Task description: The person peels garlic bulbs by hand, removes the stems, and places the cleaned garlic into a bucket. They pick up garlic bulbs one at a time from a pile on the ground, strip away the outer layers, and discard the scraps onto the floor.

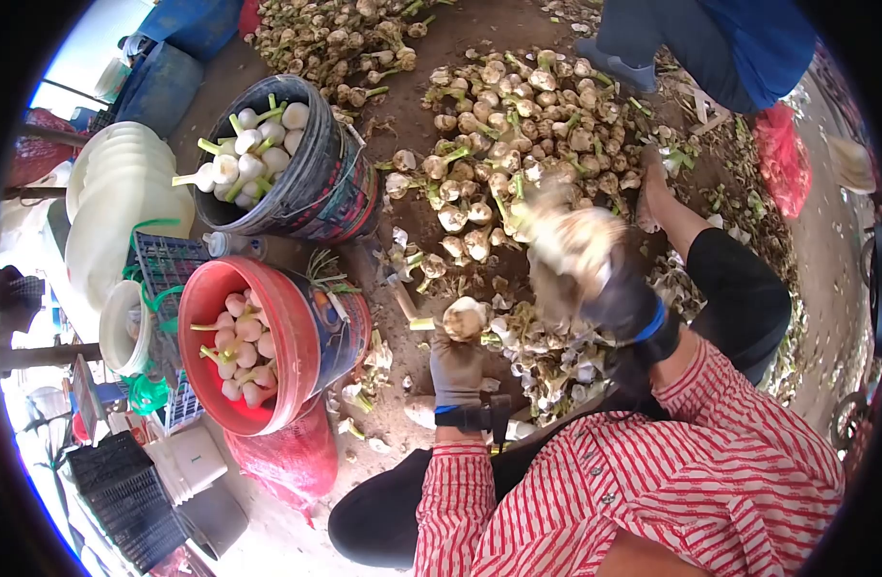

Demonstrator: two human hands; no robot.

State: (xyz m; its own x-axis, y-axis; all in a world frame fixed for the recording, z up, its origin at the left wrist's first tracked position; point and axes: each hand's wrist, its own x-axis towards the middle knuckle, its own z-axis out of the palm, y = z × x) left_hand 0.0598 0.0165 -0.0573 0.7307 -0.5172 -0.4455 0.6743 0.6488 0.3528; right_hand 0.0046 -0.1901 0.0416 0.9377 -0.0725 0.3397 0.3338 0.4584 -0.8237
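Your left hand [457, 370], in a grey glove, is raised over the ground between your knees, its fingers curled up around a garlic bulb [464, 317] that sits at the fingertips with its short green stem poking out to the left. Your right hand [609, 288] is higher and to the right, also gloved; it is blurred, so you cannot read the fingers for sure, but they seem wrapped around a pale, papery bulb [577, 238]. The two hands are apart, the right one nearer the big heap.

That heap of uncleaned garlic [518, 125] spreads across the dirt on the far side, just beyond your right hand, with a second heap [335, 38] further off to the far left. Peelings and trimmed scraps [546, 361] lie on the ground beneath both hands.

To your left stand two buckets. The red bucket [297, 332], nearer you, holds cleaned white bulbs; the dark bucket [316, 183], just beyond it, holds more with green stems. Another person's legs [691, 43] stand at the far right edge of the heap.
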